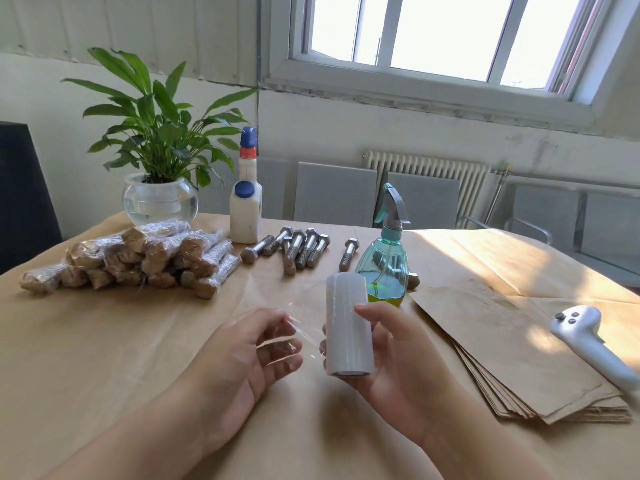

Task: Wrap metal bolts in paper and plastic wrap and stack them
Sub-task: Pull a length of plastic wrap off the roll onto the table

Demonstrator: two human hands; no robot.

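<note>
My right hand (391, 358) grips a white roll of plastic wrap (349, 327), held upright above the table's near middle. A clear sheet of film (304, 336) runs from the roll to my left hand (252, 355), whose curled fingers and thumb hold its loose end. I cannot tell whether anything lies under the film. Several bare metal bolts (294, 247) lie further back in the middle. A pile of bolts wrapped in paper and film (138, 261) is stacked at the back left. A stack of brown paper sheets (512, 358) lies to the right.
Brown paper covers the table (104, 358). A teal spray bottle (386, 261) stands just behind the roll, a white glue bottle (245, 206) and a potted plant (160, 199) further back. A grey controller (588, 341) rests on the paper stack at right.
</note>
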